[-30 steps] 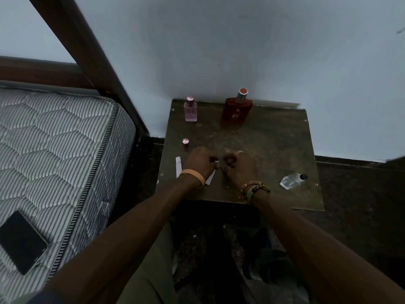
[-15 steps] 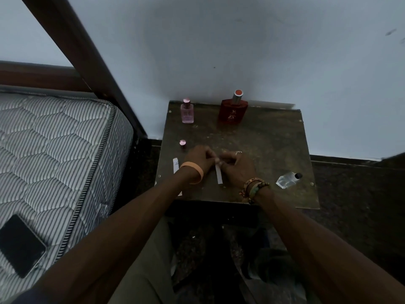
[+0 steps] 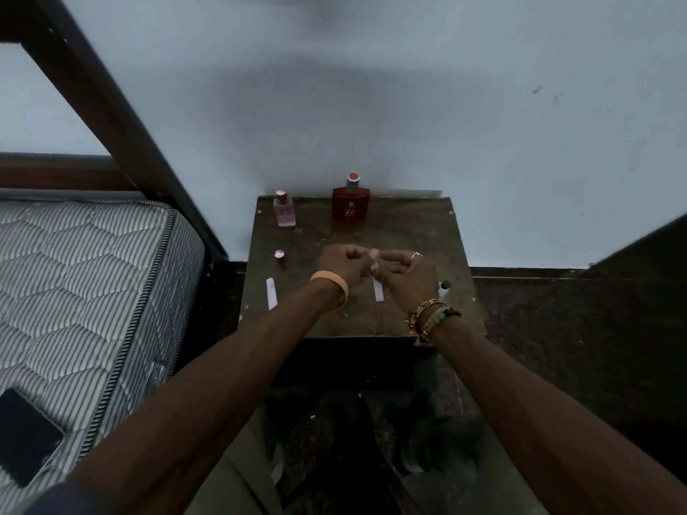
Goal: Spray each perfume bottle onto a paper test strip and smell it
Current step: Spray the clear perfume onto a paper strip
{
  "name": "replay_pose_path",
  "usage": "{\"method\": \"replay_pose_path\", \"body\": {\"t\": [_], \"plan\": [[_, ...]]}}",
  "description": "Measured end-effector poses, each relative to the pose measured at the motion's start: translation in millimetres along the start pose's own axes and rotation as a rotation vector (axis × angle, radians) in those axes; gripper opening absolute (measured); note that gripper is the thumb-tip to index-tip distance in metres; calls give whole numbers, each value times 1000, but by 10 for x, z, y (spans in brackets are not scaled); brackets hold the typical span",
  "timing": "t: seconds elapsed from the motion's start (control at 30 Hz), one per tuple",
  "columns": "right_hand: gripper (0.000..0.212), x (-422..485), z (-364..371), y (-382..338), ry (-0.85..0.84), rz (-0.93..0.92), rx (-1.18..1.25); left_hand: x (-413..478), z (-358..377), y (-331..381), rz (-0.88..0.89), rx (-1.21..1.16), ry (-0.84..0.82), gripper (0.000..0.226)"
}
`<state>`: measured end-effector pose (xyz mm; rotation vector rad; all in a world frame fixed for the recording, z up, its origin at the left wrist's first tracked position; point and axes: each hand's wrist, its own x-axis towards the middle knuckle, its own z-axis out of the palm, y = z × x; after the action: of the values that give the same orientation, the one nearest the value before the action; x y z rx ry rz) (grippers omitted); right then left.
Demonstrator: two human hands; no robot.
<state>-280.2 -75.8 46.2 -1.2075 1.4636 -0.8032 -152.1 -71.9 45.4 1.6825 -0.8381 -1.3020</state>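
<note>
My hands are together over the middle of the surface (image 3: 409, 228), fingertips meeting. My left hand (image 3: 340, 263) has its fingers curled and my right hand (image 3: 409, 278) pinches with thumb and forefinger; both grip the top end of a white paper test strip (image 3: 379, 291), which hangs down between them above the surface. I cannot tell whether its lower end touches the surface.

A 2nd test strip (image 3: 271, 293) lies flat near the left edge, well apart from my hands. At the back, against the wall (image 3: 409, 105), 2 perfume bottles stand upright: a small pink bottle (image 3: 285, 213) on the left and a bigger red bottle (image 3: 351, 204) to its right. A small pink cap (image 3: 279, 255) sits alone between the pink bottle and the 2nd strip. Just behind my right hand a black bottle top (image 3: 445, 285) peeks out; the rest is hidden.

An orange band (image 3: 332, 288) circles my left wrist, beaded bracelets (image 3: 431, 317) my right. To the left are a striped mattress (image 3: 93, 273) and a dark phone (image 3: 26, 436) lying on it.
</note>
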Motion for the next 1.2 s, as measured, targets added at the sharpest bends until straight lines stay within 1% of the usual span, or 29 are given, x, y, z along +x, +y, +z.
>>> {"method": "replay_pose_path", "body": {"t": [0.07, 0.13, 0.2, 0.23, 0.33, 0.4, 0.5, 0.6, 0.73, 0.83, 0.93, 1.1, 1.2], "plan": [[33, -73, -144, -57, 122, -106, -129, -52, 123, 85, 18, -16, 22, 18], [33, -135, -313, -102, 282, -274, -251, -82, 220, 156, 28, -35, 34, 15], [39, -151, -505, -97, 363, -397, -284, -91, 288, 202, 38, -38, 36, 7], [43, -143, -605, -72, 373, -413, -288, -99, 318, 221, 40, -43, 34, 4], [55, -122, -849, 74, 336, -380, -335, -100, 414, 226, 35, -75, 28, 10], [63, -120, -926, 223, 263, -338, -387, -97, 478, 191, 21, -108, 4, 14], [68, -105, -920, 458, 189, -254, -448, -83, 558, 104, 13, -102, -5, 14], [63, -84, -829, 625, 158, -187, -421, -73, 619, 24, -19, -73, -22, 12], [37, -42, -711, 717, 192, -167, -436, -23, 645, -48, -16, -40, -43, 5], [29, -37, -669, 675, 232, -133, -350, -30, 612, -20, -1, -29, -26, 12], [35, -57, -679, 605, 251, -99, -169, -43, 551, 51, 21, -26, -27, 16], [40, -98, -728, 365, 184, -119, 69, -116, 444, 268, 47, -49, 10, 13], [41, -213, -783, 160, 83, -127, 229, -210, 372, 415, 59, -50, 24, 10]]}}
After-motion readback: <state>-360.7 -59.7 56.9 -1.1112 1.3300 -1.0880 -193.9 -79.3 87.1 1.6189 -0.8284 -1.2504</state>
